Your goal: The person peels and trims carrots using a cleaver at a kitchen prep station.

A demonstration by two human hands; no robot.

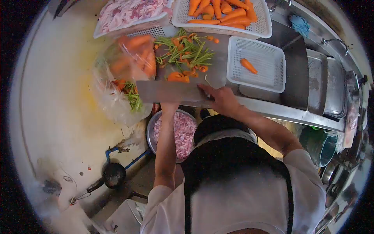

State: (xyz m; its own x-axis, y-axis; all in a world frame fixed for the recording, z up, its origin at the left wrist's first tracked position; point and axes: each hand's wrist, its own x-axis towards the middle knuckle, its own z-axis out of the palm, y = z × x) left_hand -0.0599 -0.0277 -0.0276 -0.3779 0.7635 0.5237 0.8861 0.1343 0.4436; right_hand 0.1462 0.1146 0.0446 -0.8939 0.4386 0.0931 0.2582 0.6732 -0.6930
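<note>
My right hand [226, 100] is wrapped round the handle end of a wide cleaver [167, 91], its index finger stretched along the blade. The blade extends leftward over the steel counter's front edge. Beneath it is my left hand [170, 106], with its fingers hidden by the blade. Just beyond the blade lies a cut carrot piece [178, 77], beside a heap of green stems and carrot tops [187, 52]. Left of the heap, a clear plastic bag [117, 78] holds whole carrots and more stems. One carrot [248, 66] lies in a white basket [281, 74] at the right.
A basket of carrots [222, 29] and a basket of raw meat [136, 31] stand at the back. A metal bowl of chopped meat [181, 134] sits below the counter edge. Metal pans [335, 87] and a blue cloth [299, 25] are at the right.
</note>
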